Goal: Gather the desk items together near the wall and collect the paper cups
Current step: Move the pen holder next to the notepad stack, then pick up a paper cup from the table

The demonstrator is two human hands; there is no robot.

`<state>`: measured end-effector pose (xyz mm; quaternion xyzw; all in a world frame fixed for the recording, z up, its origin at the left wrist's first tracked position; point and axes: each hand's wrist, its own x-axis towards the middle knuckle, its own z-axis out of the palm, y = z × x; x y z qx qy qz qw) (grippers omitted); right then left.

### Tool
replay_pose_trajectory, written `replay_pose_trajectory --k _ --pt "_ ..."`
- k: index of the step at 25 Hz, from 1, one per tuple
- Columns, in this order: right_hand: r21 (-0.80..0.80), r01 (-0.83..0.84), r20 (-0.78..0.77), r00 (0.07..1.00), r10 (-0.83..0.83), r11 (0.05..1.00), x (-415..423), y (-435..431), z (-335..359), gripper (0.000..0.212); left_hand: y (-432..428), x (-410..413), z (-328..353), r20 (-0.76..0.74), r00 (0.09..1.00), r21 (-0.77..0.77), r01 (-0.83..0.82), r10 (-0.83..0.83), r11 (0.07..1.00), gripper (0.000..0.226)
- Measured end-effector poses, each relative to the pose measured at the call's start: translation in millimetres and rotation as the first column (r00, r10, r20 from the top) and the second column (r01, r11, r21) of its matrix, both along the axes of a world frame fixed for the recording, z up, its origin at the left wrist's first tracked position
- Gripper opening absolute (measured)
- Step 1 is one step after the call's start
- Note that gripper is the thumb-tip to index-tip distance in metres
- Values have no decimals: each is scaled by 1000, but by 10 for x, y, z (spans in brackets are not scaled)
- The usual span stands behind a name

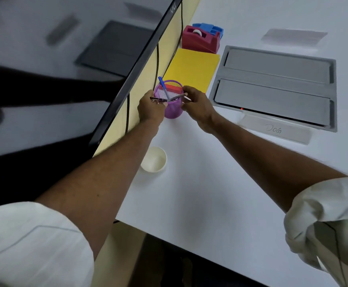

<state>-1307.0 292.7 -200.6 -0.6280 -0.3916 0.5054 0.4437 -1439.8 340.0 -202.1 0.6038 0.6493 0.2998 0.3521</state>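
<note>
Pens, two: I am pinching a dark pen in my left hand, a grey pen in my right hand, over the purple holder, likely dropping both in next; paper cup waiting at six o'clock.

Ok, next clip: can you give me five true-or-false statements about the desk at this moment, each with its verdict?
1. The left hand holds a dark pen and the right hand a second pen, both at the pen holder. True.
2. The paper cup sits inside the pen holder. False: it stands on the desk, beside the left forearm.
3. A blue pen stands in the pen holder. True.
4. The tape dispenser is green. False: it is red.
5. A yellow sheet lies between the pen holder and the tape dispenser. True.
</note>
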Motion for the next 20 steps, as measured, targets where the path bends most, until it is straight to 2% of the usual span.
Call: replay_pose_trajectory --k 3,5,9,12,17,20 --pt "-19 -21 17 1000 22 1000 -26 -86 10 74 -33 -1 2 29 998 -25 -57 58 998 42" --pt "-23 -30 82 996 32 999 -27 -174 0 77 -50 -19 -1 13 996 -54 -87 88 995 40" --pt "-69 -56 209 975 69 996 -26 -456 -34 72 -156 -38 59 -32 995 -100 -101 99 990 39" --pt "-80 -140 320 934 158 987 -77 -689 -12 67 -307 -34 150 -71 991 -110 -118 110 987 45" --pt "-57 -297 437 851 291 953 -246 -995 79 59 -671 -61 313 -39 995 -136 -101 97 986 48" --pt "-46 -383 493 794 355 922 -380 -1130 116 57 -973 -214 411 58 987 -124 -144 152 982 44"
